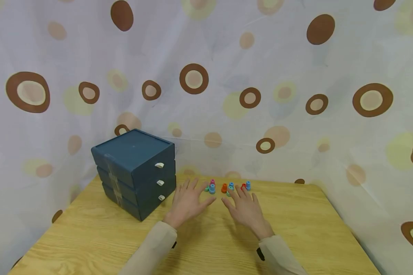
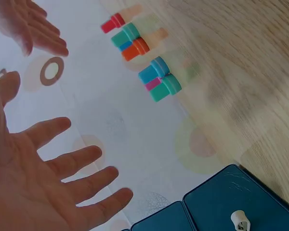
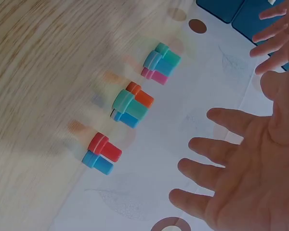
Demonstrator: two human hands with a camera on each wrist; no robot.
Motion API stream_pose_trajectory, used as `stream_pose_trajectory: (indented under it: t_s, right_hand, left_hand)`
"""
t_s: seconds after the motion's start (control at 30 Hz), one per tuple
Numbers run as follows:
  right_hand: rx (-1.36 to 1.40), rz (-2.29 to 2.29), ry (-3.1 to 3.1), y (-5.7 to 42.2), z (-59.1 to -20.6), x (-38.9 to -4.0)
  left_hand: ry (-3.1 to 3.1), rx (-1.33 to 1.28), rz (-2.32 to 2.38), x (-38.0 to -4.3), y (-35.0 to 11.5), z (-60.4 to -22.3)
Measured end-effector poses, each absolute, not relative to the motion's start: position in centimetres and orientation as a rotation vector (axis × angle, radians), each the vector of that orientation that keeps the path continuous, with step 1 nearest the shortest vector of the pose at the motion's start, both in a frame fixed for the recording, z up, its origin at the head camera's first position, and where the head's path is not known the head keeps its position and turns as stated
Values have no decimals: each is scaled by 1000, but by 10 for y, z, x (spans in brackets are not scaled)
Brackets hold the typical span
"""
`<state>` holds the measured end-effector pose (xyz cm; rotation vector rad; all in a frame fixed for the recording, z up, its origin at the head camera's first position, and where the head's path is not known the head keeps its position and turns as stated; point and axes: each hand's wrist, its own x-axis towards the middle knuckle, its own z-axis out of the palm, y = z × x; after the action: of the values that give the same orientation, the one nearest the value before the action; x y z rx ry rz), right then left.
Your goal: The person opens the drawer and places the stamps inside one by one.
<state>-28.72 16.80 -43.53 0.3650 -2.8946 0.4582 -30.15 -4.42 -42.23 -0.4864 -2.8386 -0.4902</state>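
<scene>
Both hands are held over the wooden table, fingers straight and spread, holding nothing. My left hand (image 1: 186, 202) is between the blue drawer unit (image 1: 134, 149) and a group of small plastic pegs with wide round bases. My right hand (image 1: 247, 212) is to the right, with its fingertips overlapping part of that group in the head view. Among the upright pegs are a blue peg (image 1: 212, 189), an orange peg (image 1: 224, 188), a red peg (image 3: 106, 147) and a pink peg (image 3: 159, 77). Green pegs stand among them, including a green peg (image 2: 166, 87). Neither hand touches a peg in the wrist views.
The drawer unit has three stacked drawers with small white pulls (image 1: 159, 165), and clear tape (image 1: 113, 179) runs down its side. A white curtain (image 1: 220, 49) with brown circles hangs behind the table (image 1: 296, 229). The table's right edge slopes away beside it.
</scene>
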Motion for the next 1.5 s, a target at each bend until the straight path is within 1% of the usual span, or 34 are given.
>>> stream_pose_trajectory:
  t_s: [0.33, 0.53, 0.73, 0.97, 1.27, 1.5]
  right_hand:
    - [305, 619, -2790, 162, -431, -285]
    - [270, 803, -2747, 154, -433, -288]
    - [310, 1184, -2625, 143, -437, -290]
    - [315, 1604, -2491, 130, -444, -296]
    - [346, 1758, -2490, 115, -441, -298]
    - [426, 1876, -2497, 103, -437, -302]
  left_hand:
    - [-2772, -501, -631, -300, -47, -418]
    - [-2766, -447, -780, -300, -58, -413]
    - [-2616, -391, -882, -299, -72, -409]
    - [-2478, -401, -957, -295, -84, -404]
    - [-2352, -388, -1084, -283, -116, -397]
    - [-2242, -389, -1130, -276, -137, -380]
